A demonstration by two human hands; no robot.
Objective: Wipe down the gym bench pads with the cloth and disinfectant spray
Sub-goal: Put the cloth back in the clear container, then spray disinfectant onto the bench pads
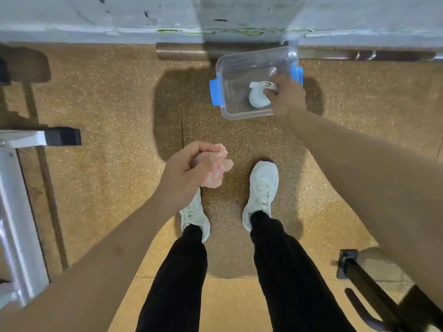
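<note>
My left hand (189,168) grips a bunched pink and white cloth (217,170) in front of me, above my feet. My right hand (286,97) reaches down into a clear plastic box (249,61) with blue clips that stands on the floor by the wall. Its fingers hold the white head of a spray bottle (259,95) that stands in the box. The bottle's body is hidden below its head. No bench pad shows.
The floor is speckled brown rubber (107,97). A grey metal frame with a black foot (62,137) stands at the left. A black frame foot (347,262) is at the lower right. A pale wall with a metal pipe (182,52) runs along the top.
</note>
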